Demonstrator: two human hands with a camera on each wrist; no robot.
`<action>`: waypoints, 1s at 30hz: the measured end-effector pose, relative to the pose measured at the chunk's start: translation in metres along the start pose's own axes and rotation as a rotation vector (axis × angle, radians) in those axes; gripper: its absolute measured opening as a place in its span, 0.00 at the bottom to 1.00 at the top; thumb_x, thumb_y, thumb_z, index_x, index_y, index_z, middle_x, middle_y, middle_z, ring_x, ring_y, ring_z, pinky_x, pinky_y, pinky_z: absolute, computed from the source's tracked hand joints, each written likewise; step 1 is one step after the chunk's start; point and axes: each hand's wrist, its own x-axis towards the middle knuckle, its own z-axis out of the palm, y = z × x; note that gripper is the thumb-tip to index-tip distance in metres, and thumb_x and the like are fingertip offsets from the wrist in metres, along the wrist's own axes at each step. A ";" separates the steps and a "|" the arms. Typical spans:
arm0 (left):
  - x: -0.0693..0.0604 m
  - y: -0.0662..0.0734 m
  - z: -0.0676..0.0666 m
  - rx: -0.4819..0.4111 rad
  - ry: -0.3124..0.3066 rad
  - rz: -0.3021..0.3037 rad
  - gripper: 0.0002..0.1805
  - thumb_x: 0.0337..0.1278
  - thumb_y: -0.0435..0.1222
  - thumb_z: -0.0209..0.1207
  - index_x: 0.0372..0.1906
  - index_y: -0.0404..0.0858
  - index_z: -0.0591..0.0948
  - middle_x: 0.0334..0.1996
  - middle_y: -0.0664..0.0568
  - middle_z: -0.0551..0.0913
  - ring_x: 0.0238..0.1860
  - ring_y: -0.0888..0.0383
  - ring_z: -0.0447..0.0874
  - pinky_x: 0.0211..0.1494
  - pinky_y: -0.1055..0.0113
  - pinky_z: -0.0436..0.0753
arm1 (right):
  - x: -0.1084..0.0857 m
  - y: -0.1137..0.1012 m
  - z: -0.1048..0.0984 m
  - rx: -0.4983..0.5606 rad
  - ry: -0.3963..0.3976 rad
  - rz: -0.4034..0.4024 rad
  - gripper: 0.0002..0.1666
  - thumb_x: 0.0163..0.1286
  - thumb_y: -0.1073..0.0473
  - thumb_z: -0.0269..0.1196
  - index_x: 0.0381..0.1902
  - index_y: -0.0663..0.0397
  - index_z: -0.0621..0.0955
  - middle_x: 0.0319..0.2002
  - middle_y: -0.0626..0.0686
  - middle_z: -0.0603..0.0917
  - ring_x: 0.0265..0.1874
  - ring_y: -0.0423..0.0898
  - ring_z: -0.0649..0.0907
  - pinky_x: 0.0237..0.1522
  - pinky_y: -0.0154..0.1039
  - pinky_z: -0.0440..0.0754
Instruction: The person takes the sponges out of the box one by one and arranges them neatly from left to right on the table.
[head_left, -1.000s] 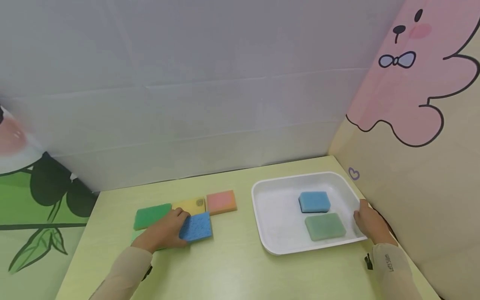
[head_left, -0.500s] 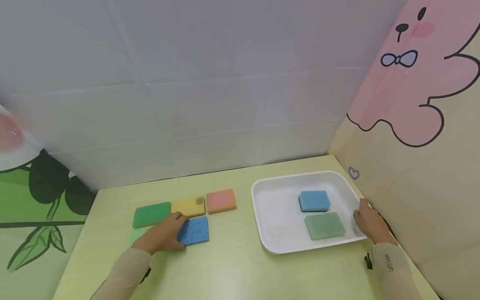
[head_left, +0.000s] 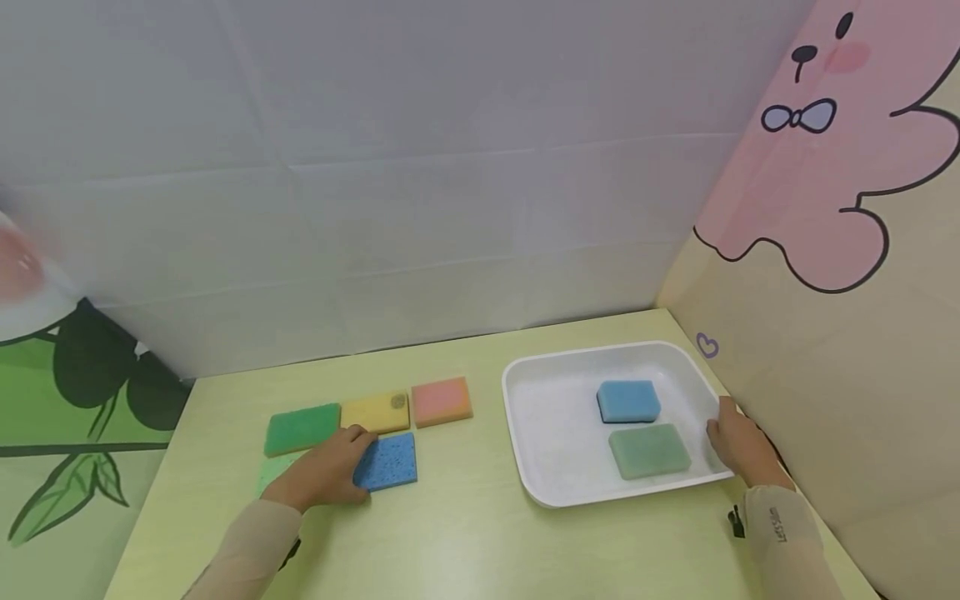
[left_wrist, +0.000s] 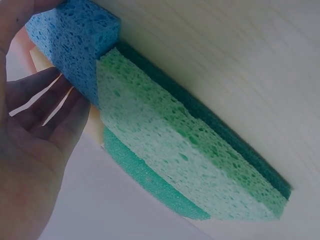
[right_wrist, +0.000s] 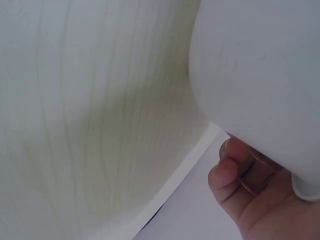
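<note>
In the head view my left hand [head_left: 327, 468] pinches a blue sponge [head_left: 388, 462] by its left end, thumb on the near side and fingers on the far side. Butted against this sponge is a light green sponge [left_wrist: 165, 135] with a dark green scouring layer, mostly covered by the hand in the head view. Behind them lie a green sponge [head_left: 302, 429], a yellow sponge [head_left: 377, 413] and a pink-and-orange sponge [head_left: 441, 402] in a row. At the right, my right hand [head_left: 746, 446] grips the rim of a white tray [head_left: 551, 442], its fingers curled under the edge.
Inside the tray, towards its right side, lie a light blue sponge [head_left: 628, 402] and a pale green sponge [head_left: 649, 452]. A pale wall [head_left: 420, 208] closes off the table's [head_left: 450, 542] back, and a side wall [head_left: 847, 400] stands close beyond the right hand.
My left hand has brought the blue sponge slightly left and down, so it now sits squarely beside the light green one. My right hand and the tray stay put.
</note>
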 end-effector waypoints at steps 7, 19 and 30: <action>-0.001 0.002 -0.002 0.009 0.004 0.006 0.48 0.39 0.48 0.78 0.65 0.27 0.72 0.57 0.40 0.75 0.56 0.44 0.76 0.57 0.50 0.78 | 0.001 0.002 0.004 -0.014 0.030 -0.026 0.26 0.76 0.62 0.45 0.60 0.82 0.56 0.40 0.78 0.76 0.31 0.59 0.79 0.33 0.57 0.76; 0.001 0.007 -0.011 -0.012 0.025 0.005 0.46 0.42 0.47 0.76 0.65 0.29 0.72 0.57 0.41 0.75 0.56 0.45 0.76 0.57 0.50 0.78 | 0.002 0.000 0.004 -0.011 0.057 -0.024 0.27 0.76 0.63 0.46 0.61 0.82 0.56 0.44 0.81 0.75 0.35 0.63 0.80 0.37 0.60 0.76; 0.032 0.043 -0.022 -0.134 0.030 0.007 0.36 0.53 0.49 0.69 0.64 0.34 0.75 0.55 0.44 0.78 0.53 0.48 0.79 0.53 0.52 0.79 | 0.002 -0.001 0.004 -0.015 0.055 -0.028 0.27 0.75 0.63 0.46 0.60 0.82 0.56 0.42 0.80 0.76 0.36 0.65 0.81 0.37 0.60 0.76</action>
